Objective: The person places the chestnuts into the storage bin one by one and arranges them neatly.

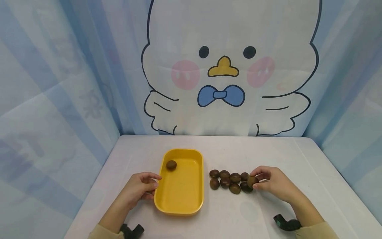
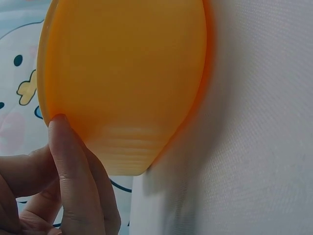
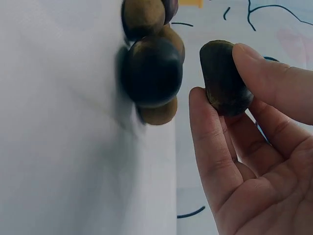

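My right hand [image 1: 273, 182] pinches one oval dark brown fruit [image 3: 225, 78] between thumb and fingers. In the right wrist view it is raised off the tabletop beside the other fruits [image 3: 151, 71]. Seen from the head, it overlaps the right end of two short rows of similar fruits [image 1: 225, 183]. At the left, my left hand [image 1: 141, 187] holds the rim of a shallow yellow tray [image 1: 179, 199] with its fingertips. One fruit [image 1: 171, 165] lies inside the tray, near its far left corner. The left wrist view shows a fingertip [image 2: 59, 125] against the tray's outer wall.
A white tabletop [image 1: 232, 222] carries the tray and the fruits. Behind stands a curtain [image 1: 191, 122] printed with a white cartoon bird, and pale blue cloth hangs on both sides. Dark wrist mounts [image 1: 287, 223] sit by the sleeves.
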